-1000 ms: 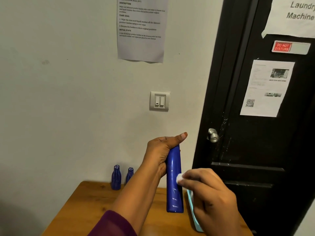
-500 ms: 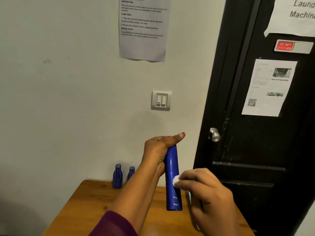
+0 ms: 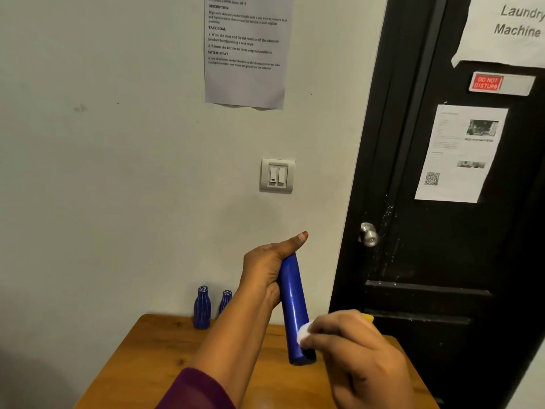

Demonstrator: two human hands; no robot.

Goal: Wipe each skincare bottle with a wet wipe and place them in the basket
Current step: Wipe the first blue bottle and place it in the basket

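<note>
Your left hand [image 3: 265,270] grips the upper end of a tall blue bottle [image 3: 292,302], fingers wrapped round it and thumb pointing up, holding it slightly tilted over the wooden tabletop [image 3: 153,358]. Your right hand [image 3: 354,349] pinches a white wet wipe [image 3: 303,335] against the bottle's lower part. Two small blue bottles [image 3: 202,309] stand at the tabletop's back edge, by the wall.

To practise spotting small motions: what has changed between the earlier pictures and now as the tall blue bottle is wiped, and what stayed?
The right hand slid the wipe down the tall blue bottle, from about its middle toward its lower end. Nothing was picked up or released. The left hand still grips the bottle's top; the two small blue bottles stand unmoved at the back of the table.
</note>
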